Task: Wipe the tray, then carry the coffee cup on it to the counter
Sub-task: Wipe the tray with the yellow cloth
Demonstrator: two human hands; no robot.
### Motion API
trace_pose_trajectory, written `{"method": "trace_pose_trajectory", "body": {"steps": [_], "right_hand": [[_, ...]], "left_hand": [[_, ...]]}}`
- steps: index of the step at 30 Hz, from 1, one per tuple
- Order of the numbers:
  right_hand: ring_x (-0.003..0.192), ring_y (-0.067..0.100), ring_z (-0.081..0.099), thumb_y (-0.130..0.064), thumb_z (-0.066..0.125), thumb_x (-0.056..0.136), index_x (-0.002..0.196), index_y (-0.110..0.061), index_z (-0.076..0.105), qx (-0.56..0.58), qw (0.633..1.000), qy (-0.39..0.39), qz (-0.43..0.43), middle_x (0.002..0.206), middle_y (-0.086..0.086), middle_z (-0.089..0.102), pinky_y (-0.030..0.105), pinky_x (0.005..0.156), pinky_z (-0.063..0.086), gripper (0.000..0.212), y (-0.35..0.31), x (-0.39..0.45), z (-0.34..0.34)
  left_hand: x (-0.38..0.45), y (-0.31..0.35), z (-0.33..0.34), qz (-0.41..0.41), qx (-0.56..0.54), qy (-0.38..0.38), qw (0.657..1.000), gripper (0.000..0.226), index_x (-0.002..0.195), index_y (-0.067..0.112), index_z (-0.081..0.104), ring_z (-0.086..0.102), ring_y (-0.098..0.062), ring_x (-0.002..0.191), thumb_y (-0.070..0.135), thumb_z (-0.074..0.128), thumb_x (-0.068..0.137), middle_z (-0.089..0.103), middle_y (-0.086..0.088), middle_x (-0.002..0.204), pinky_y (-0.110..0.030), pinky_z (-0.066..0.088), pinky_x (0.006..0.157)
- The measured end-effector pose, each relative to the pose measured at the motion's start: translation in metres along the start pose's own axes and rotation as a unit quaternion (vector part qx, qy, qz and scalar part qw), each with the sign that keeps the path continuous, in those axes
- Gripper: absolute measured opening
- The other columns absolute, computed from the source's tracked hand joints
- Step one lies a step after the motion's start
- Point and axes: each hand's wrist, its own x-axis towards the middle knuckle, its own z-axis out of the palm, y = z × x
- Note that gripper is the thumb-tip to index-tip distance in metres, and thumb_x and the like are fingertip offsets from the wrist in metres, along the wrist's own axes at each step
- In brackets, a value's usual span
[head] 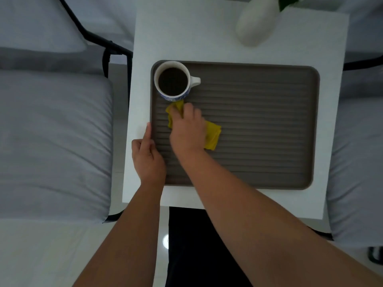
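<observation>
Pressing a yellow cloth (212, 135) onto the tray (259, 125) with the right hand (187, 129), fingers bent over the crumpled fabric and gripping it, just below the cup (173, 80). Soft, thin, bunched into folds; one corner poking out beyond the fingertips toward the cup's base, a larger folded flap showing at the hand's right.

Steadying the tray with the left hand (148, 156), resting at the left rim near the front corner, index finger laid straight along the edge, the other fingers loosely curled against the rim; whether anything is actually pinched cannot be told.

Sitting flat on a white table (321, 38): grey-brown, matte, rectangular with rounded corners and a low raised lip, floor ribbed with parallel ridges running left to right.

Standing upright in the tray's far left corner, touching or nearly touching the lip: round, white and glossy inside, blue pattern on the lower outer wall, stubby white handle pointing right, filled with dark coffee close to the brim. No readable writing on cup, tray or cloth.

Smooth and square-edged, finely textured on top. At its far right edge, a white vase (257, 23), smooth, egg-shaped, with green leaves at the mouth.

Flanking the table, grey cushions (53, 129), soft and faintly creased, on black tube frames (107, 52). Below, pale glossy floor (163, 241) with a light reflection.
</observation>
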Motion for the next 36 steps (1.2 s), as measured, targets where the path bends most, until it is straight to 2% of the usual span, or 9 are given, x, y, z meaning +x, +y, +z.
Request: {"method": "trace_pose_trajectory", "body": {"steps": [4,7,12,17,21,27,31,33,36], "right_hand": [[0.105,0.033,0.048,-0.014,0.039,0.087,0.137,-0.014,0.046,-0.028,0.995,-0.025,-0.096,0.129,0.016,0.049,0.039,0.081,0.04,0.05,-0.02,-0.002,0.003],[0.105,0.036,0.048,-0.014,0.051,0.083,0.136,-0.016,0.046,-0.059,0.989,-0.042,-0.13,0.131,0.017,0.047,0.042,0.081,0.04,0.053,0.006,0.002,-0.003],[0.078,0.042,0.056,-0.015,0.045,0.068,0.114,-0.018,0.065,-0.066,0.998,0.01,-0.001,0.102,0.023,0.058,0.044,0.066,0.049,0.051,0.1,-0.009,-0.034],[0.094,0.048,0.051,-0.002,0.052,0.076,0.128,-0.017,0.056,-0.083,0.981,0.063,0.162,0.113,0.028,0.049,0.052,0.081,0.047,0.054,0.2,-0.033,-0.08],[0.097,0.045,0.049,-0.008,0.042,0.078,0.129,-0.015,0.055,-0.039,0.971,0.09,0.217,0.115,0.027,0.046,0.046,0.087,0.045,0.052,0.205,-0.036,-0.079],[0.078,0.041,0.055,-0.001,0.058,0.067,0.109,-0.017,0.069,-0.002,0.994,0.074,0.08,0.096,0.022,0.06,0.042,0.067,0.047,0.046,0.106,-0.051,-0.031],[0.073,0.038,0.057,-0.006,0.073,0.053,0.102,-0.014,0.071,-0.003,0.998,-0.027,-0.049,0.093,0.019,0.062,0.037,0.061,0.048,0.05,0.039,-0.041,-0.009],[0.082,0.036,0.058,-0.011,0.074,0.06,0.107,-0.017,0.069,-0.049,0.992,-0.06,-0.104,0.102,0.017,0.061,0.039,0.066,0.047,0.048,0.01,-0.031,-0.009],[0.117,0.034,0.044,-0.016,0.059,0.084,0.131,-0.02,0.049,-0.108,0.972,-0.106,-0.18,0.136,0.014,0.042,0.044,0.093,0.039,0.049,-0.006,-0.02,-0.01]], "left_hand": [[0.002,-0.002,0.001,-0.001,-0.005,0.003,1.0,0.053,0.138,0.028,0.046,0.048,-0.015,0.077,0.002,0.038,0.093,0.042,-0.001,0.091,-0.012,0.036,0.069],[0.001,-0.002,0.0,0.003,-0.007,0.004,1.0,0.049,0.138,0.027,0.047,0.047,-0.013,0.077,0.004,0.039,0.095,0.04,0.0,0.09,-0.004,0.035,0.071],[0.0,0.001,0.0,-0.01,-0.019,0.01,1.0,0.047,0.137,0.029,0.047,0.046,-0.011,0.076,0.006,0.039,0.097,0.041,0.0,0.091,-0.005,0.037,0.075],[0.001,0.002,0.0,-0.016,-0.028,0.007,0.999,0.048,0.137,0.029,0.047,0.047,-0.013,0.078,0.004,0.039,0.097,0.041,0.0,0.092,-0.007,0.039,0.077],[-0.001,0.003,0.001,-0.008,-0.026,0.016,1.0,0.05,0.137,0.028,0.047,0.045,-0.012,0.078,0.001,0.041,0.095,0.04,0.001,0.091,-0.003,0.037,0.077],[0.0,0.002,0.001,-0.003,-0.018,0.012,1.0,0.05,0.138,0.028,0.046,0.046,-0.016,0.078,0.001,0.041,0.095,0.04,-0.001,0.09,-0.009,0.038,0.075],[0.0,0.0,0.0,0.007,-0.023,0.008,1.0,0.052,0.138,0.025,0.047,0.047,-0.018,0.078,0.0,0.041,0.093,0.04,-0.001,0.09,-0.008,0.036,0.073],[0.001,0.0,0.0,0.001,-0.023,0.004,1.0,0.054,0.138,0.027,0.046,0.048,-0.02,0.077,-0.001,0.041,0.092,0.039,-0.001,0.09,-0.014,0.039,0.074],[0.0,0.001,-0.001,0.0,-0.029,-0.004,1.0,0.057,0.139,0.029,0.045,0.048,-0.019,0.077,-0.003,0.039,0.092,0.04,-0.001,0.09,-0.014,0.041,0.076]]}}
